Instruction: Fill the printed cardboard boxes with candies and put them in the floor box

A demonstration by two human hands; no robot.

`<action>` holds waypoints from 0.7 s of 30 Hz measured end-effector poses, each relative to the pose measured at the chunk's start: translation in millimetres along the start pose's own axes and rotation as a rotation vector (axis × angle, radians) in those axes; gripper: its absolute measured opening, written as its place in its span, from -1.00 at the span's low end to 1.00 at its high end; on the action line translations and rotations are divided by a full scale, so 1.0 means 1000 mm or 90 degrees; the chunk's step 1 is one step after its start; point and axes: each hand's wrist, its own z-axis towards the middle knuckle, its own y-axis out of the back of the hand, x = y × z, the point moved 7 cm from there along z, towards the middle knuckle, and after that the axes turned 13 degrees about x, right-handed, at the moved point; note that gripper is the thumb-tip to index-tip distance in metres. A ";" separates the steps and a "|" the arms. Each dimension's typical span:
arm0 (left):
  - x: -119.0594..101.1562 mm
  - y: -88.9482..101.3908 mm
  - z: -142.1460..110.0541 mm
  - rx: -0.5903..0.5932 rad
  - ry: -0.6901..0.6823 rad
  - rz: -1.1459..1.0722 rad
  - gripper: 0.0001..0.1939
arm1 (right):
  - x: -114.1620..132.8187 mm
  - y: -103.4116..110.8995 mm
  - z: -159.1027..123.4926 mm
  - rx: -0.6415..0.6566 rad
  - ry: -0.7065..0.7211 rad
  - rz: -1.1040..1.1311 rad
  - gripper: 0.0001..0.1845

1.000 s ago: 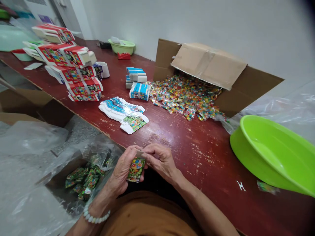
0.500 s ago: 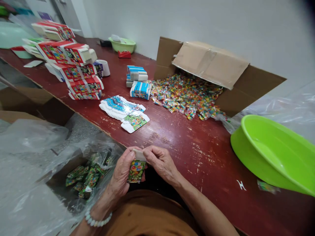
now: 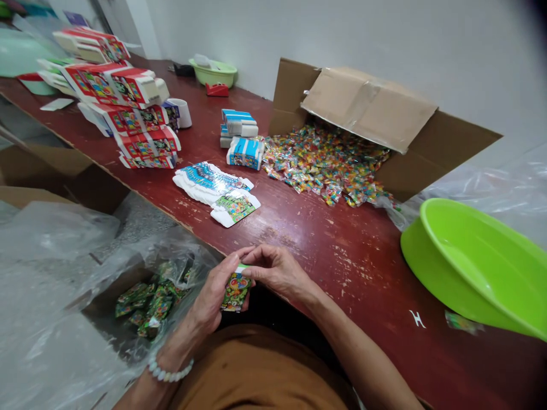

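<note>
A small green printed candy box (image 3: 236, 291) is held upright at the table's front edge. My left hand (image 3: 212, 291) wraps round its side, fingers behind it. At its top end, my right hand (image 3: 277, 272) presses the flap with thumb and fingers closed on it. Just beyond lies a flat green carton (image 3: 236, 207) at the end of a fanned row of flat blue cartons (image 3: 205, 182). Down to the left, green packed boxes (image 3: 149, 304) lie in a carton lined with clear plastic.
On the red table (image 3: 307, 239), wrapped candies (image 3: 320, 162) spill from a tipped cardboard box (image 3: 371, 108). A lime-green basin (image 3: 465, 267) stands right. Red cartons (image 3: 137, 117) are stacked left, near bundled blue cartons (image 3: 244, 152). Behind are a red tape dispenser (image 3: 217, 90) and a pale-green basin (image 3: 213, 75).
The box's raised pale top flap has been folded down, so its top end now looks closed. My right hand has shifted slightly over that end; my left hand keeps its hold.
</note>
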 end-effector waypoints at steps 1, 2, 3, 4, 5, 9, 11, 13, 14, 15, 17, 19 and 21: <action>0.002 0.000 0.000 0.001 0.009 -0.003 -0.27 | 0.000 -0.001 0.001 0.009 0.000 0.011 -0.65; 0.005 0.000 0.001 0.004 0.022 -0.013 -0.22 | 0.000 -0.003 0.002 0.018 -0.001 0.031 -0.64; 0.007 0.000 0.001 0.010 0.035 -0.028 -0.18 | 0.000 -0.004 0.002 0.021 -0.003 0.055 -0.63; 0.009 0.000 0.001 0.018 0.045 -0.044 -0.14 | 0.000 -0.004 0.002 0.020 -0.005 0.079 -0.62; 0.010 0.000 0.002 0.028 0.052 -0.055 -0.11 | 0.000 -0.004 0.002 0.018 -0.008 0.095 -0.60; 0.010 0.004 0.002 0.027 0.051 -0.054 -0.18 | 0.007 -0.001 -0.002 0.004 0.041 -0.011 -0.67; 0.007 0.006 0.003 0.015 0.032 -0.060 -0.33 | 0.012 -0.003 -0.006 -0.005 0.100 -0.140 -0.75; 0.005 0.006 0.005 0.010 0.009 -0.096 -0.48 | 0.009 -0.006 -0.011 -0.025 0.137 -0.218 -0.80; 0.004 0.005 0.006 0.006 0.001 -0.119 -0.53 | 0.005 -0.008 -0.014 -0.040 0.142 -0.230 -0.81; 0.004 0.004 0.007 -0.002 -0.002 -0.137 -0.56 | -0.001 -0.010 -0.016 -0.056 0.143 -0.232 -0.81; 0.004 0.006 0.007 -0.030 -0.006 -0.143 -0.58 | -0.010 -0.013 -0.016 -0.074 0.150 -0.237 -0.77; 0.002 0.015 0.004 -0.062 -0.015 -0.101 -0.54 | -0.015 -0.014 -0.007 -0.049 0.151 -0.265 -0.75; -0.003 0.040 -0.005 -0.129 -0.032 -0.012 -0.46 | -0.013 -0.001 0.009 -0.047 0.135 -0.312 -0.77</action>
